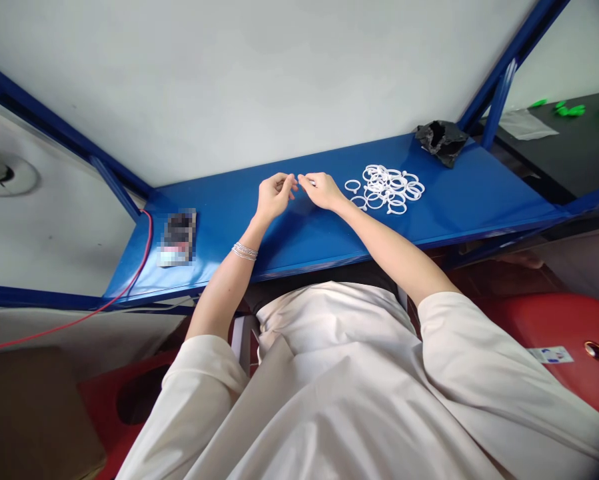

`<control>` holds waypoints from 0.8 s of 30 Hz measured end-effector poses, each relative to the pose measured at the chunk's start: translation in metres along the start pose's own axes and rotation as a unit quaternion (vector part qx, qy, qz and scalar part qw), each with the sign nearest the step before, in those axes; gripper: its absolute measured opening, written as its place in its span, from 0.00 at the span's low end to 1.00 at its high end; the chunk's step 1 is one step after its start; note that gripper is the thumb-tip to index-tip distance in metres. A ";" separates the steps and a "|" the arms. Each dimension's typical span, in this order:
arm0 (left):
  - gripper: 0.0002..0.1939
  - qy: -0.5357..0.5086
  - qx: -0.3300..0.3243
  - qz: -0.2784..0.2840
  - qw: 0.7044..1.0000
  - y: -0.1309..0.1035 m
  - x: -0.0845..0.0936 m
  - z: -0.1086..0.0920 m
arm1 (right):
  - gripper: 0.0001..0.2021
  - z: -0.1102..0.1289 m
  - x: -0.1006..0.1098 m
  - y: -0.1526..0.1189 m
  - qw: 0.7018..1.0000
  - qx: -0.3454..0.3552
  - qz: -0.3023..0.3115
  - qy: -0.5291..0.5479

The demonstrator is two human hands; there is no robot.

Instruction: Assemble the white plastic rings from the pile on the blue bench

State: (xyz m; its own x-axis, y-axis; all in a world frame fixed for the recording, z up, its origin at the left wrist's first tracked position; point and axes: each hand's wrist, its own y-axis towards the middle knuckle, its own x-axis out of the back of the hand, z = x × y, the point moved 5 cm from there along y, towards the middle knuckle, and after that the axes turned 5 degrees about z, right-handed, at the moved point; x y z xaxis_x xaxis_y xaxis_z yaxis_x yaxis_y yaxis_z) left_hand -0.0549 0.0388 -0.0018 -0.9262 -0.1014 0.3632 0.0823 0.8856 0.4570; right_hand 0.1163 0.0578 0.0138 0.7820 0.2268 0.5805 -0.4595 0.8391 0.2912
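My left hand point(275, 194) is raised over the blue shelf, its fingers curled and its thumb near the fingertips. Facing it, almost tip to tip, my right hand point(323, 191) is closed in a pinch. A small whitish bit shows at the right fingers, too small to name. Anything in the left fingers is hidden. To the right of my right hand lies a loose pile of white plastic rings point(389, 189), each with a small tab. One separate ring point(352, 187) rests at the pile's left side.
The blue metal shelf point(219, 200) has a crumpled black plastic bag point(443, 141) at its back right. A blurred-out flat object point(177, 239) lies at the left, near a red cable point(146, 257). Green pieces point(570, 109) sit on a dark table. A red stool point(544, 320) stands at right.
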 end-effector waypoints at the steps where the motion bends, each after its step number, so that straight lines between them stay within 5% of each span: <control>1: 0.28 0.009 -0.001 -0.005 1.000 0.000 0.002 -0.001 | 0.30 0.000 0.002 0.000 1.000 -0.001 -0.004 0.003; 14: 0.27 0.053 0.001 -0.030 0.998 -0.001 0.008 -0.009 | 0.30 0.007 0.010 -0.002 1.000 0.006 -0.011 0.017; 24: 0.19 0.052 -0.006 0.013 0.999 -0.005 0.003 -0.013 | 0.28 0.005 0.006 0.000 1.000 -0.003 -0.025 0.010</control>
State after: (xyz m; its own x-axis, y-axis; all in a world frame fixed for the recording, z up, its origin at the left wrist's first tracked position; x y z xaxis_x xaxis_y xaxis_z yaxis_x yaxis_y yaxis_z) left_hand -0.0529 0.0286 0.0077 -0.8802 -0.1261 0.4575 0.1106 0.8830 0.4561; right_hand 0.1185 0.0567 0.0208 0.8119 0.1944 0.5505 -0.4178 0.8521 0.3153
